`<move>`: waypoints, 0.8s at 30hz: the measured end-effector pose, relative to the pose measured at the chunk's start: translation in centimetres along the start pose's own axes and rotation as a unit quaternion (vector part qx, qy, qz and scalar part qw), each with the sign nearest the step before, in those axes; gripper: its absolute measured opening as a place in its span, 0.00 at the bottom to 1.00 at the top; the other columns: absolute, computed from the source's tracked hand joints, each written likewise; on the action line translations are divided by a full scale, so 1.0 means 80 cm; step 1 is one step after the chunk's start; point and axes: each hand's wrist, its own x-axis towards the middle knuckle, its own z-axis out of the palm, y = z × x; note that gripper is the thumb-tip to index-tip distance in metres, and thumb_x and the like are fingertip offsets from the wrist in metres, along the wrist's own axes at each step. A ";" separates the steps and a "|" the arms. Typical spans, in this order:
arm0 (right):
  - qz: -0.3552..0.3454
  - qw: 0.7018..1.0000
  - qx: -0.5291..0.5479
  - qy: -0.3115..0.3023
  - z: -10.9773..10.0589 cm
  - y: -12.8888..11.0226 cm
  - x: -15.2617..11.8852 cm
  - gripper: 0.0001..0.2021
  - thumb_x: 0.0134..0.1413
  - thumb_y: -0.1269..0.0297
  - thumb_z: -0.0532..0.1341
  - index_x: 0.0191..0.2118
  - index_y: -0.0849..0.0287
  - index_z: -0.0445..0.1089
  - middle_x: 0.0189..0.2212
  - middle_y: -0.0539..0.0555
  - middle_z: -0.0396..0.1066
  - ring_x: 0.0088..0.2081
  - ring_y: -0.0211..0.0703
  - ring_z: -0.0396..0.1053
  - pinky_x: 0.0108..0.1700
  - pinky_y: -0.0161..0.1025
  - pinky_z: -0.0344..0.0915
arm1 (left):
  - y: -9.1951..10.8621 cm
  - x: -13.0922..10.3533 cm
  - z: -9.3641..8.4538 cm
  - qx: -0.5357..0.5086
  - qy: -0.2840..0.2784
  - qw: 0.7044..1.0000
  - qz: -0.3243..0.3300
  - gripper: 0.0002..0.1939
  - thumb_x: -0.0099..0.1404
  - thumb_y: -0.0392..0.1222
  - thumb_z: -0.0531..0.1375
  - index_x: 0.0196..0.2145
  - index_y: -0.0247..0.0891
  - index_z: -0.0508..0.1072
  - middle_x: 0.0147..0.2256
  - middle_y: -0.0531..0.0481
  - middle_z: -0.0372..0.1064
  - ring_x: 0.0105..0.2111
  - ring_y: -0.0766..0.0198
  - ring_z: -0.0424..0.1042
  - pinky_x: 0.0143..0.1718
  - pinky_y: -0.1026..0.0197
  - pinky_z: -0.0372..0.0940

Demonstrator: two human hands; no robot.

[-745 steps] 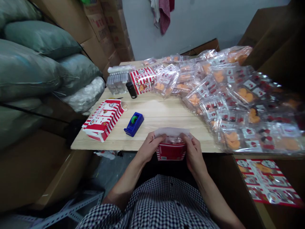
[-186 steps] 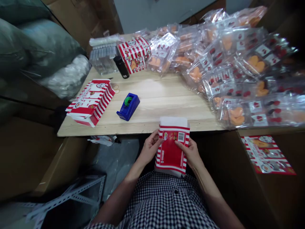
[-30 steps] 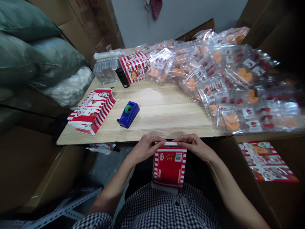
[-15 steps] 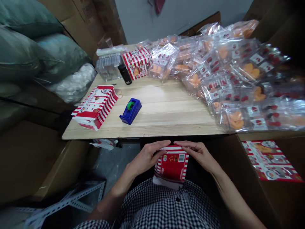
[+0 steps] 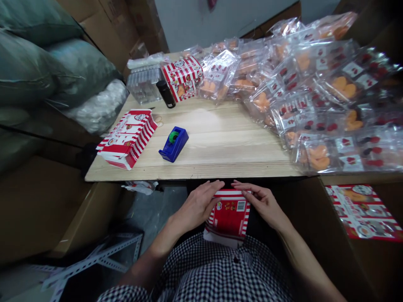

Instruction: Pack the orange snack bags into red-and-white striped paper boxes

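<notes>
A red-and-white striped cardboard box (image 5: 229, 216) rests upright against my lap, below the table's front edge, its plain red panel with a barcode facing me. My left hand (image 5: 201, 203) grips its upper left corner, thumb on the near face and fingers over the top edge. At the upper right corner, my right hand (image 5: 260, 201) holds it the same way. The far side of the box is hidden. On the table ahead sits a blue tape dispenser (image 5: 174, 144) with a green roll.
Striped boxes lie at the table's left (image 5: 127, 138) and back (image 5: 183, 79), near a black bottle (image 5: 166, 94) and clear plastic trays (image 5: 145, 84). Bagged orange and red pieces (image 5: 317, 155) cover the right side. An open carton (image 5: 346, 260) at my right holds a printed striped sheet (image 5: 365, 212).
Both hands keep hold of the striped box, with the fingers shifting slightly along its top edge. The view has tilted and shifted a little.
</notes>
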 end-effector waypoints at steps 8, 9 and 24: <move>0.002 0.999 0.034 -0.002 0.008 0.001 -0.006 0.11 0.65 0.54 0.61 0.46 0.49 0.78 0.54 0.54 0.75 0.65 0.53 0.62 0.67 0.55 0.54 | 0.006 0.002 0.001 -0.114 0.019 0.993 -0.023 0.21 0.75 0.38 0.51 0.63 0.45 0.64 0.59 0.45 0.68 0.59 0.59 0.68 0.61 0.51 0.65; 0.001 0.999 0.035 0.002 0.010 0.002 -0.006 0.10 0.65 0.54 0.62 0.46 0.49 0.77 0.54 0.54 0.75 0.65 0.53 0.62 0.67 0.55 0.55 | 0.007 0.002 0.001 -0.123 0.018 0.992 -0.025 0.21 0.75 0.38 0.51 0.63 0.45 0.63 0.60 0.45 0.68 0.59 0.59 0.68 0.62 0.51 0.64; 0.002 0.998 0.059 0.032 0.016 0.010 -0.005 0.10 0.65 0.52 0.61 0.43 0.52 0.74 0.49 0.56 0.75 0.63 0.52 0.63 0.64 0.51 0.58 | -0.002 -0.009 0.025 -0.218 0.171 0.952 -0.130 0.15 0.72 0.43 0.56 0.52 0.42 0.77 0.55 0.47 0.74 0.53 0.57 0.75 0.57 0.52 0.70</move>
